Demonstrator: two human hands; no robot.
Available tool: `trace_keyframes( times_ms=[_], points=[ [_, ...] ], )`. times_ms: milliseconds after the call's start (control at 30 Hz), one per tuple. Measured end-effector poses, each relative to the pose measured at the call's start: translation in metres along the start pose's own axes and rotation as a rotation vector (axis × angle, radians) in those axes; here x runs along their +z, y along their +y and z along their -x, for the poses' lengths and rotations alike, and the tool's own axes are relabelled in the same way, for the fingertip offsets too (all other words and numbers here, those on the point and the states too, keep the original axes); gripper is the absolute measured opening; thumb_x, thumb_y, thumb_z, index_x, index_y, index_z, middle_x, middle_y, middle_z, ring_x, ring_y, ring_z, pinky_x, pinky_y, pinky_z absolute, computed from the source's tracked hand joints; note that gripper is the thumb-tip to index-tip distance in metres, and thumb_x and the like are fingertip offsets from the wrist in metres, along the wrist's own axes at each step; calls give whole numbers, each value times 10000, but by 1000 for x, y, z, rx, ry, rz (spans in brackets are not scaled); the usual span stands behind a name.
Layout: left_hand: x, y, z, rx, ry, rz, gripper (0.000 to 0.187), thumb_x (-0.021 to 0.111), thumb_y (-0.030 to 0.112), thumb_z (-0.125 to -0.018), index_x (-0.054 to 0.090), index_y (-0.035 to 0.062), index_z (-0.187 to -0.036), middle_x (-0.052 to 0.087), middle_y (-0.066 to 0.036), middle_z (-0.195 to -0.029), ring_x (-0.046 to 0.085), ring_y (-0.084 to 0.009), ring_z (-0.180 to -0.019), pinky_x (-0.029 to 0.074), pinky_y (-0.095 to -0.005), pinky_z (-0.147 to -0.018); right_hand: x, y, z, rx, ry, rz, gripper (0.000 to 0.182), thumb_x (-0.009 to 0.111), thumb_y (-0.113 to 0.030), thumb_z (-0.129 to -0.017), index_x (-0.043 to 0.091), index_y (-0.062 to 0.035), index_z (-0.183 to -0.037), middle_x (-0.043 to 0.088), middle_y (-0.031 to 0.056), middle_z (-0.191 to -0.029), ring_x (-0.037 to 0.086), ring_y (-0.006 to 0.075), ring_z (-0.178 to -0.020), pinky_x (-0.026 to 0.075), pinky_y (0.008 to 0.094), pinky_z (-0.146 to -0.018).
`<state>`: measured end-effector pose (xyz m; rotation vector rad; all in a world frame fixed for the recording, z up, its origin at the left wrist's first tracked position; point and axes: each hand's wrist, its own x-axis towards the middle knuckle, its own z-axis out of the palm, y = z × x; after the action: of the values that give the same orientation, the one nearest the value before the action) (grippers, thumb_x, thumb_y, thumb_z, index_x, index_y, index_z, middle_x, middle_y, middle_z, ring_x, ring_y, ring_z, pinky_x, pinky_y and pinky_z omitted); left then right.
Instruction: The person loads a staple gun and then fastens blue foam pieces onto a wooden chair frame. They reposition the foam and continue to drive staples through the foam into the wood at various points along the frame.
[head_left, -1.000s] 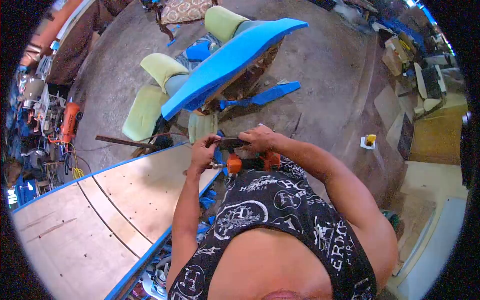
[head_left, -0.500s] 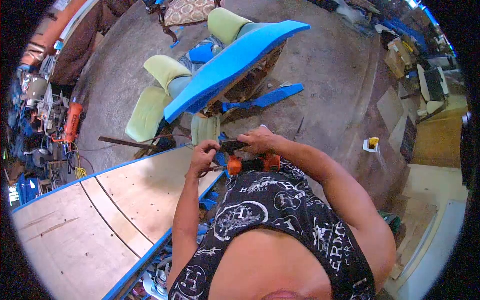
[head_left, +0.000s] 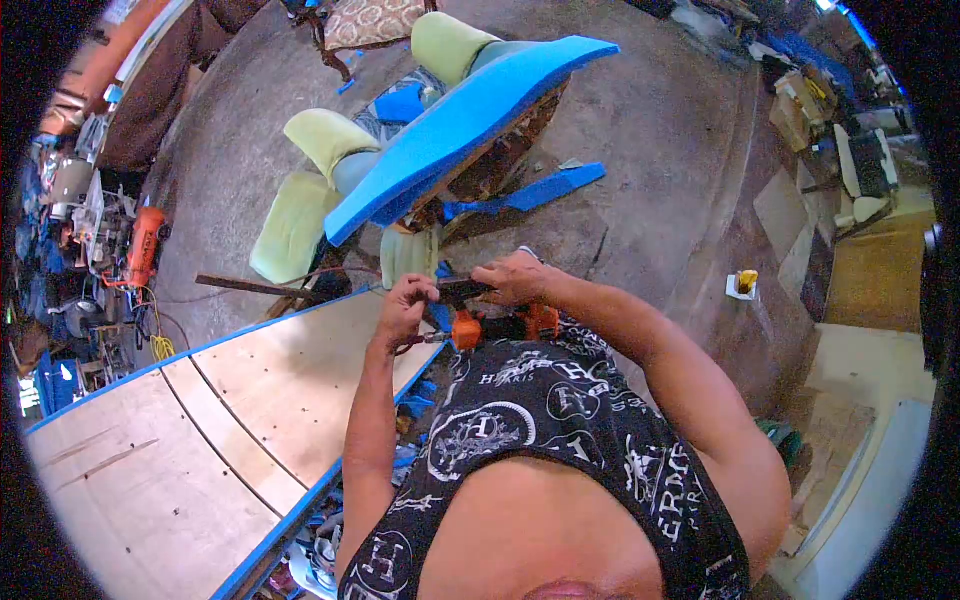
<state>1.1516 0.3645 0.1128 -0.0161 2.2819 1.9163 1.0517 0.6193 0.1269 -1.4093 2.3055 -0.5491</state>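
Observation:
Close against my body is an orange-and-black air staple gun (head_left: pixel 466 330), with a metal hose fitting on its left end. My left hand (head_left: pixel 405 305) has its fingers pinched together at the left end of the gun's black bar (head_left: pixel 461 291). Whatever is between those fingertips is too small to make out. On the other side, my right hand (head_left: pixel 512 280) is closed around the right end of the bar. Part of the gun is hidden by the hands and the patterned black top.
Ahead stands a furniture frame topped with blue foam (head_left: pixel 470 130), green cushions (head_left: pixel 290 228) beside it. A blue-edged wooden panel (head_left: pixel 230 410) lies to the left. An orange tank (head_left: pixel 146 246) stands farther left. On the floor at right is a small yellow item (head_left: pixel 746 283).
Both hands stay at the black bar, with only slight finger movement. The view has shifted a little.

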Motion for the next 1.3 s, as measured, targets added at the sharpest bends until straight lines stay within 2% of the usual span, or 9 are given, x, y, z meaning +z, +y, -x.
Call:
trace_keyframes(
  times_ms=[33, 167, 233, 333, 433, 533, 633, 933, 1300],
  points=[
    [-2, -4, -1, 138, -9, -111, 300, 436, -134, -781, 638, 40, -917, 576, -20, -1051, 590, -138, -849, 466, -257, -816, 2, 0, -2, 7, 17, 0, 348, 610, -406, -810, 512, -139, -1011, 637, 142, -840, 630, 377, -739, 486, 486, -581],
    [2, 7, 2, 86, -33, -189, 292, 458, -127, -768, 631, 39, -933, 585, -15, -985, 586, -138, -837, 463, -261, -821, -8, -4, 2, -19, 60, -38, 342, 615, -388, -803, 509, -134, -1007, 634, 147, -819, 628, 381, -723, 483, 485, -567],
    [9, 5, 2, -113, 93, 143, 252, 498, -95, -798, 622, 37, -974, 584, -8, -894, 578, -126, -812, 465, -255, -802, -10, -6, 2, 8, 29, 5, 342, 617, -382, -800, 508, -129, -1003, 634, 144, -804, 629, 378, -728, 484, 482, -568],
    [6, 12, 2, -166, 169, -179, 211, 545, -46, -831, 615, 37, -1012, 597, -8, -860, 580, -109, -817, 468, -242, -777, -7, -3, 3, -19, 66, 6, 346, 620, -377, -797, 504, -125, -1003, 636, 139, -817, 628, 381, -739, 484, 486, -576],
    [2, 7, -1, -83, 336, -130, 163, 577, -2, -850, 613, 27, -1006, 621, -28, -877, 591, -96, -804, 479, -235, -734, -3, -2, 3, -38, 63, -17, 355, 627, -369, -789, 502, -121, -1010, 636, 142, -840, 628, 382, -747, 485, 492, -581],
    [3, 10, 0, -157, 234, 212, 155, 583, -3, -825, 606, 41, -972, 634, -63, -932, 612, -146, -870, 499, -302, -828, -1, -1, 3, -52, 80, -43, 359, 627, -370, -789, 503, -124, -1020, 635, 148, -862, 628, 385, -753, 485, 493, -583],
    [-1, 17, 4, -317, 147, 179, 133, 565, -23, -823, 603, 37, -935, 637, -74, -967, 611, -145, -919, 493, -300, -850, -7, -6, 3, 10, 6, -34, 353, 620, -371, -796, 506, -130, -1026, 634, 150, -869, 628, 385, -769, 487, 492, -589],
    [-7, -15, 8, -169, 94, 52, 145, 542, -68, -839, 598, 33, -927, 643, -43, -942, 610, -141, -913, 486, -286, -859, -1, -7, -3, 30, -47, -7, 367, 618, -410, -807, 521, -145, -1042, 638, 142, -866, 630, 380, -794, 493, 490, -602],
    [2, 1, 13, -229, 53, 122, 211, 468, -112, -834, 588, 21, -946, 637, -48, -921, 609, -163, -915, 468, -302, -901, 3, -6, -3, -37, 6, -3, 366, 546, -451, -859, 493, -139, -1041, 630, 165, -832, 635, 381, -785, 504, 492, -613]
  ],
)
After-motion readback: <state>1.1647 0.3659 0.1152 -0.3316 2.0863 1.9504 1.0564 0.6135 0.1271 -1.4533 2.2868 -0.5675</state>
